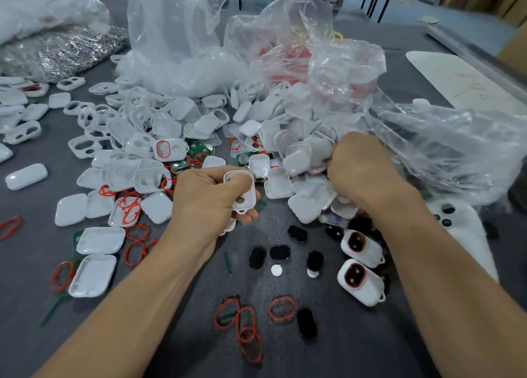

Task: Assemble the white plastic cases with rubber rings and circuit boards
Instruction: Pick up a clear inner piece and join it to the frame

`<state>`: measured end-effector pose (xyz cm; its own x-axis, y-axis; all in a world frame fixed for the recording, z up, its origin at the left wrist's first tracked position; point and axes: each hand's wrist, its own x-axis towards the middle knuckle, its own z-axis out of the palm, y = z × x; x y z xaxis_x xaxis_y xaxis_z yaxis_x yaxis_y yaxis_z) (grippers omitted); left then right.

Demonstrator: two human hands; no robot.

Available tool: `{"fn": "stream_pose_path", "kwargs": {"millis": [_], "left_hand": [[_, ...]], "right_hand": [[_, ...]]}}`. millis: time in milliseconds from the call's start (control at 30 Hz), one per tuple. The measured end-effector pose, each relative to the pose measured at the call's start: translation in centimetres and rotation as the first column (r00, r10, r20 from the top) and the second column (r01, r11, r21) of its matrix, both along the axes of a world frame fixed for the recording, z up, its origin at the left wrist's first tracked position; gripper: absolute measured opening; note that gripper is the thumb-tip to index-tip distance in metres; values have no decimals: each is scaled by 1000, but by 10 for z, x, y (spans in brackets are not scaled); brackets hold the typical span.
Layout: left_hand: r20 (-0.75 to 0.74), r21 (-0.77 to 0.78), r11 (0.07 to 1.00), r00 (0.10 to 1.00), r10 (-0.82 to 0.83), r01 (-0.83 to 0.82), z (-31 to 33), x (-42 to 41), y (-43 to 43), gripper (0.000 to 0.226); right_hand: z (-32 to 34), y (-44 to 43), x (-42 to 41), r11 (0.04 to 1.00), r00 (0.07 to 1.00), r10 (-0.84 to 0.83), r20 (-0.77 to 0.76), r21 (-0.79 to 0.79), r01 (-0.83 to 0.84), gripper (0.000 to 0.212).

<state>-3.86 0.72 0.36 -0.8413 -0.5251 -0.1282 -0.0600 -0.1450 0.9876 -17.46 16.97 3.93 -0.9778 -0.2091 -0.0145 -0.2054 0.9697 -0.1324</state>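
Left hand (211, 198) grips a white case shell (241, 190) between thumb and curled fingers, holding it just above the grey table (356, 349); the shell's inner side faces up, with a hole showing near its lower end and a small loop at its bottom edge. Right hand (362, 172) reaches knuckles-up into the pile of white case halves (293, 146) just to the right of that shell, with its fingertips buried among the pieces, so I cannot tell whether it has hold of anything. Green circuit boards (202, 149) lie half hidden under the shells beyond the left hand. Loose red rubber rings (282, 309) sit on the table between the forearms, and more are scattered at the left among the flat lids. Two cases with red rings fitted (360, 280) lie side by side under the right forearm, near several black rubber pads (306, 322) and a small white round button (276, 270). Crumpled clear plastic bags (456, 143) rise behind and to the right of the pile.
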Motion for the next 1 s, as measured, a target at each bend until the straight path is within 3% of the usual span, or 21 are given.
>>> {"fn": "stream_pose_path", "kwargs": {"millis": [167,300,433,600,667,767,833,900,1000], "left_hand": [[-30,-7,1000,999,17,-17,-1,-3,-4,23],[-39,-54,998,999,5,-7,-2,-3,-4,26],[-29,-92,995,999,-38,35,-2,-4,0,34],[-9,-114,992,999,-51,50,-1,-2,1,31],[2,-131,991,1000,-31,31,-2,-2,0,25],[20,-130,991,1000,-5,8,-4,-2,-3,19],[19,-124,992,1000,9,-6,-4,-3,-2,20],[26,-110,994,999,24,-21,-4,-3,-1,22],[36,-85,996,999,21,-18,-4,-2,-1,18]], "right_hand": [[0,-3,2,984,989,147,-24,107,-144,20],[-9,2,1,968,973,221,-70,140,-210,5],[-13,10,2,979,979,203,-30,32,-202,17],[-8,6,10,975,976,213,38,-67,-211,11],[-5,11,18,972,984,175,-29,-152,-178,23],[7,18,49,918,966,211,-151,-310,-249,20],[13,17,80,869,928,368,-53,-337,-364,16],[12,10,109,853,856,487,172,-306,-423,11],[6,1,136,872,830,489,270,-162,-461,10]]}}
